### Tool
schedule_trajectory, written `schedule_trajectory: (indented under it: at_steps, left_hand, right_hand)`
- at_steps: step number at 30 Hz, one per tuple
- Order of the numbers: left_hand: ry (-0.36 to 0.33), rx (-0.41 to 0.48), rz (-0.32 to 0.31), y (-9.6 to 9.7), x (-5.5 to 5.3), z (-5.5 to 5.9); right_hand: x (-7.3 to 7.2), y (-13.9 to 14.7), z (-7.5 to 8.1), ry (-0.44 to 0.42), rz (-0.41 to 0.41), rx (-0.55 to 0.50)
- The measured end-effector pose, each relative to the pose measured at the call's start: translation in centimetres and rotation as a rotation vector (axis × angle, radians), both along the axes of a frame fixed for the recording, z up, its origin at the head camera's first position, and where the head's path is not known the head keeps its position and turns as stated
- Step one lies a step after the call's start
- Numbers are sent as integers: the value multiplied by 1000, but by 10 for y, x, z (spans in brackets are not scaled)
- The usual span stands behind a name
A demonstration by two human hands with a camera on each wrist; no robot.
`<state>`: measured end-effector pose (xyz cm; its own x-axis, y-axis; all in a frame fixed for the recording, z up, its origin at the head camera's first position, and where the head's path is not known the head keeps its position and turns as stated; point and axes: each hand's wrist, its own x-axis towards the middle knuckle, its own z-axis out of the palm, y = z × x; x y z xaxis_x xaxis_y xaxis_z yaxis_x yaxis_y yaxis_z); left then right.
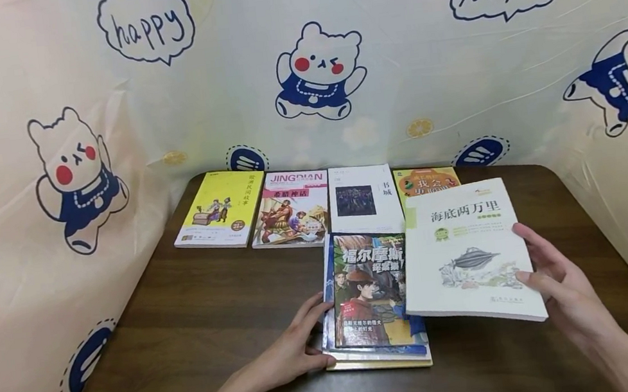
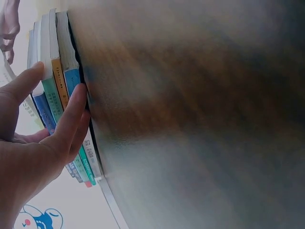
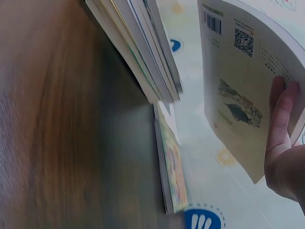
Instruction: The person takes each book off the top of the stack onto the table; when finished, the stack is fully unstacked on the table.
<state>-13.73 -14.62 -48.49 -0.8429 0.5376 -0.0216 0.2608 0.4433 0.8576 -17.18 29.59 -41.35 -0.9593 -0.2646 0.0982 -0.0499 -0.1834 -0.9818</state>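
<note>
My right hand [image 1: 570, 296] grips a white book [image 1: 469, 230] by its right edge, thumb on the front cover. The cover carries Chinese lettering and a drawing of an airship-like vessel. In the right wrist view, the fingers lie against its back cover, near a barcode and QR code. The book is held above the table, just right of a stack of books [image 1: 379, 360]. A comic-style book [image 1: 369, 299] lies on top of that stack. My left hand [image 1: 285, 354] touches the left side of the stack, its fingers and thumb spread along the spines [image 2: 57, 90].
Along the back of the brown table [image 1: 205, 312] lie a yellow book [image 1: 219, 210], a pink-and-white book [image 1: 289, 208], a white book with a dark square picture [image 1: 361, 200] and a partly covered orange book [image 1: 425, 180]. A printed cloth [image 1: 239, 49] hangs behind and around the table.
</note>
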Motion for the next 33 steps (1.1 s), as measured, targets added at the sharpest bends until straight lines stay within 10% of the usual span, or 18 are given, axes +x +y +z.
schedule_trajectory:
  at_steps: [33]
  left_hand:
    - [-8, 10, -10, -2, 0, -1]
  right_hand:
    - [-71, 95, 11, -131, -147, -172]
